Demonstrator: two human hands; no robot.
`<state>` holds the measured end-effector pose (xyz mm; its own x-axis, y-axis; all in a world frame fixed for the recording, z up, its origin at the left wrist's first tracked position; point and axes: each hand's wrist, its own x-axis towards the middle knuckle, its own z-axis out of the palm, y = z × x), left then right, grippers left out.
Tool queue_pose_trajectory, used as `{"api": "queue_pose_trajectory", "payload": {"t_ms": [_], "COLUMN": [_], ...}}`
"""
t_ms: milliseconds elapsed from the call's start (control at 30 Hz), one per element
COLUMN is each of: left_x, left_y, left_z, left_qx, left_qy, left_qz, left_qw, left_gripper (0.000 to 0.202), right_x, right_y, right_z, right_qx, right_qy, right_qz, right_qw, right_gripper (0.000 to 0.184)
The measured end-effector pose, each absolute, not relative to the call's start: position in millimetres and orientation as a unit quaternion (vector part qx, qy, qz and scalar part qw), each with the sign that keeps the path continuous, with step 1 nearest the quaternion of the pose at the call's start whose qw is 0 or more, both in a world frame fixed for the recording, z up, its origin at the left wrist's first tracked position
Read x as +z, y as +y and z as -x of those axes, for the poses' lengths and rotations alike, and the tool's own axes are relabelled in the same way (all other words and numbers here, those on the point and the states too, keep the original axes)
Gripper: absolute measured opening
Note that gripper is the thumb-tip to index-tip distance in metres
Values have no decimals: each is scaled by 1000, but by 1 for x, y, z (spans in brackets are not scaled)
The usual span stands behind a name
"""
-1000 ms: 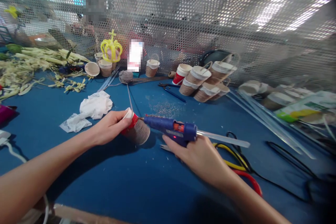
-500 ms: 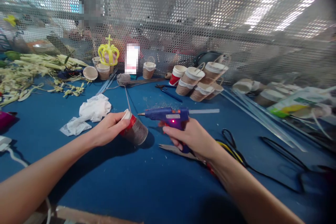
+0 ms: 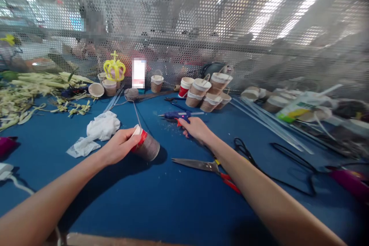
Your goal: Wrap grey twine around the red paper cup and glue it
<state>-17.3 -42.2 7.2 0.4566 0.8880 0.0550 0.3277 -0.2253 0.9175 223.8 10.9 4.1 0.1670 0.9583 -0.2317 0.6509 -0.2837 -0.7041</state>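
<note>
My left hand (image 3: pixel 121 145) is closed on the rim of a red paper cup (image 3: pixel 146 146), tilted on its side above the table. Grey-brown twine wraps most of the cup. From its rim a strand runs back to a ball of twine (image 3: pixel 131 94). In my right hand (image 3: pixel 196 127) is a blue glue gun (image 3: pixel 175 115), its nozzle pointing left and a clear glue stick sticking out behind. A small red light glows on its body. Scissors (image 3: pixel 198 164) with red handles lie just in front of my right hand, partly under the forearm.
White cloth (image 3: pixel 103 126) lies left of the cup. Several wrapped cups (image 3: pixel 198 86) with handles are stacked at the back. Clear glue sticks (image 3: pixel 271 123) and a black cord (image 3: pixel 291 192) lie right; pale plant strips (image 3: pixel 25 92) cover the back left. A perforated metal screen (image 3: pixel 178 19) stands behind.
My right hand has carried the glue gun back, away from the cup, towards the stacked cups. More of the scissors shows now. The left hand still holds the cup almost in place.
</note>
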Motion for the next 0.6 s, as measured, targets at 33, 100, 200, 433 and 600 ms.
{"api": "queue_pose_trajectory", "payload": {"t_ms": [33, 100, 200, 433, 600], "left_x": [7, 8, 8, 7, 7], "left_y": [-42, -43, -43, -46, -46], "left_z": [17, 17, 16, 16, 17], "left_qx": [305, 302, 296, 292, 287], "left_qy": [422, 423, 426, 424, 415], "left_qz": [-720, -721, -724, -738, -755], "left_qw": [458, 458, 456, 437, 418], "left_gripper": [30, 31, 30, 27, 28], "right_x": [4, 8, 22, 36, 31], "right_y": [12, 12, 7, 1, 5], "right_z": [-224, -225, -221, -157, -129], "right_qx": [315, 275, 237, 427, 528], "right_qy": [-557, -569, -601, -687, -659], "right_qz": [735, 741, 722, 535, 449], "right_qw": [225, 225, 247, 244, 292], "right_gripper": [23, 19, 14, 36, 18]}}
